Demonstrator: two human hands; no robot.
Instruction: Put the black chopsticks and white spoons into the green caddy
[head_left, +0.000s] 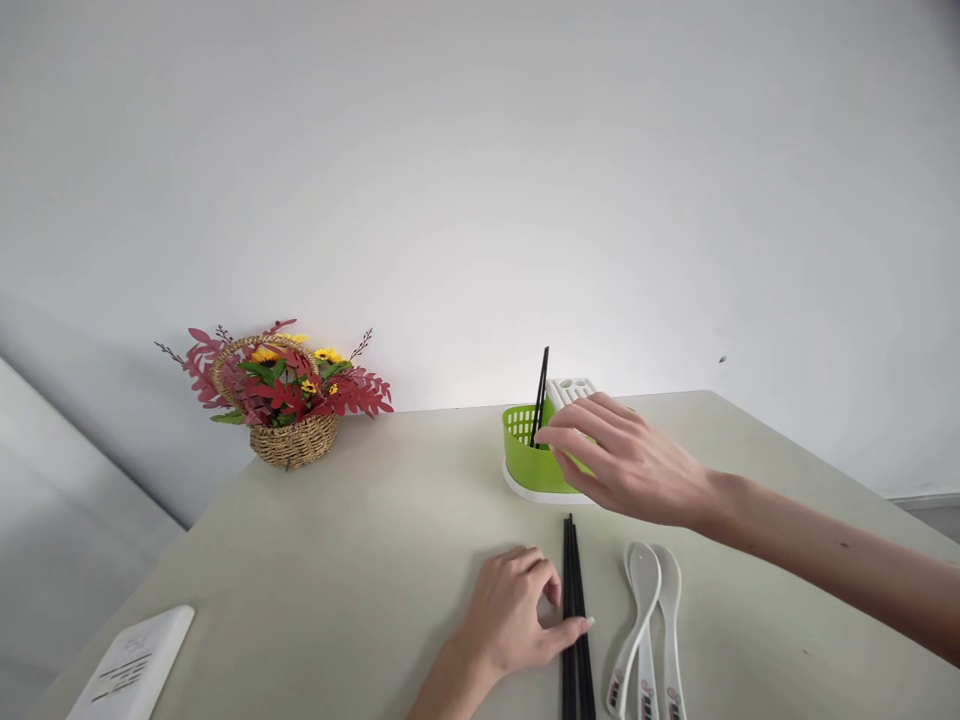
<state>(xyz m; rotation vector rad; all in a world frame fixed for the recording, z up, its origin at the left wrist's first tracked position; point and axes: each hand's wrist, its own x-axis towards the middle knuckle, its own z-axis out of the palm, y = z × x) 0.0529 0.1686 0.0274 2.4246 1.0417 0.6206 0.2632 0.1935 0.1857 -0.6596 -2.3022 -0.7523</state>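
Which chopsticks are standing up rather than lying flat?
The black chopsticks in the green holder by the right hand; the others lie on the table.

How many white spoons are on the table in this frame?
2. Both white ceramic spoons lie side by side on the pale green table, right of the black chopsticks; their handle ends run out of view.

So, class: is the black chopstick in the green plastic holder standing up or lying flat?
Standing, slightly tilted: the black chopstick rises above the green plastic holder's rim, its lower end inside, beside the right hand.
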